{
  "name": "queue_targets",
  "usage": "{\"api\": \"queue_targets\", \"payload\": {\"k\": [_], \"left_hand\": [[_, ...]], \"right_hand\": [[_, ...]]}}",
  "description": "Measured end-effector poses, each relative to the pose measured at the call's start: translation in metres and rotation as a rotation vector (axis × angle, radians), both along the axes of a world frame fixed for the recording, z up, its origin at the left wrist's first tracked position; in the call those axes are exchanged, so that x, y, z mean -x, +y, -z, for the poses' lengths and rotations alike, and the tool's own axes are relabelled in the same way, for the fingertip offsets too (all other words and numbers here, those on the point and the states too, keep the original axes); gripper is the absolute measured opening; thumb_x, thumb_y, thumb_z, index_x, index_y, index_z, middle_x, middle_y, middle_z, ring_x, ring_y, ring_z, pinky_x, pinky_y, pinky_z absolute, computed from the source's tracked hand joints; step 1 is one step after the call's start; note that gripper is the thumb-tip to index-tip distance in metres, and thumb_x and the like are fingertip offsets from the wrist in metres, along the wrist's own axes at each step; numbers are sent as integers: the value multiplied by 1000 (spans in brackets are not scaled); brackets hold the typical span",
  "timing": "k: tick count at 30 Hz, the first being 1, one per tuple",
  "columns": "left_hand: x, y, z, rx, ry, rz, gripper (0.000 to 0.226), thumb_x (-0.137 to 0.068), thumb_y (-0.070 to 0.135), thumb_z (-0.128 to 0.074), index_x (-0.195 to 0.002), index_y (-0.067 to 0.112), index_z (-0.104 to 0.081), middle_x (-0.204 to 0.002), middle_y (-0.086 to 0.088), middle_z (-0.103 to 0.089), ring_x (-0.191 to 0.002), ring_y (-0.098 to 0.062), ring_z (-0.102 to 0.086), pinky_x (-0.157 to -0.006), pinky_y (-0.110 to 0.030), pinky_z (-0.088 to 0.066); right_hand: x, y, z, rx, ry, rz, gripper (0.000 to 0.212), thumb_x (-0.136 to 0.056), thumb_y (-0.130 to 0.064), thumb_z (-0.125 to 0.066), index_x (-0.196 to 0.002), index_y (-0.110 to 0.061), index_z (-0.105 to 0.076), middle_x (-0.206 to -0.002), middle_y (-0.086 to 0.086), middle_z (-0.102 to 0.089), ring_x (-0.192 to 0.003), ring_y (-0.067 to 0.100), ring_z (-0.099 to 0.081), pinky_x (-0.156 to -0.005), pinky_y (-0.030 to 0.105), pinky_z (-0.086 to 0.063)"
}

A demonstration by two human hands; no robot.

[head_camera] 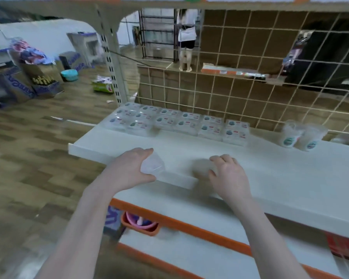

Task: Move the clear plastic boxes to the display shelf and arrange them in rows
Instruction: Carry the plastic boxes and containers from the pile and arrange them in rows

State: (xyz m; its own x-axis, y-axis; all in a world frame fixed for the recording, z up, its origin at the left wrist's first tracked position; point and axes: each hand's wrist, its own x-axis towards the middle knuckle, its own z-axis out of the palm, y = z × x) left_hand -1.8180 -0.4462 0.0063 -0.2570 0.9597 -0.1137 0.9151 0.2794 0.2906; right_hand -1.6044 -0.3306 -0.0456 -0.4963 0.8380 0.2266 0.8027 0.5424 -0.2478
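My left hand (129,168) and right hand (228,174) each grip a clear box (152,167) at the shelf (290,178) front, with the rows (179,122) straight ahead, nearer my left.

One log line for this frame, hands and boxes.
left hand: grips clear box | right hand: on box, blurred | shelf: labelled boxes in rows
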Motion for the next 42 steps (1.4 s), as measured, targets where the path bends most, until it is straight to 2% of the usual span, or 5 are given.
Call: {"api": "queue_targets", "payload": {"k": [23,26,32,39,42], "left_hand": [[45,86,11,86,-59,123,79,-84,39,-66,-149,24,-23,-154,3,-26,-139,-13,-25,-107,-21,-23],[48,94,15,120,-70,132,79,-83,40,-65,-149,25,-23,-154,3,-25,-139,-13,-25,-108,-23,-24],[56,104,23,139,-103,157,78,-84,39,-65,-149,23,-23,-152,2,-28,-138,-15,-28,-107,-25,-26],[58,107,31,87,-95,199,90,-76,37,-73,-149,21,-23,-146,2,-29,-133,-15,-31,-104,-26,-32],[65,111,28,95,-144,176,75,-77,35,-71,-143,22,-37,-133,0,-37,-122,-19,-42,-100,-31,-39]], "right_hand": [[66,59,15,53,-38,28,38,-91,-21,-50,-129,-17,-51,-127,7,-52,-119,27,-43,-96,33,-36],[69,63,23,27,12,39,33,-86,-16,-58,-119,-10,-61,-115,13,-59,-110,33,-49,-93,37,-39],[75,66,35,-105,69,41,26,-58,-7,-80,-82,-7,-69,-78,12,-62,-72,35,-59,-66,39,-52],[75,71,39,-195,117,47,17,-65,-18,-63,-79,-11,-69,-75,8,-59,-68,32,-58,-62,38,-51],[74,72,40,-213,131,45,15,-65,-16,-69,-80,-12,-69,-76,8,-60,-69,33,-58,-62,38,-50]]}}
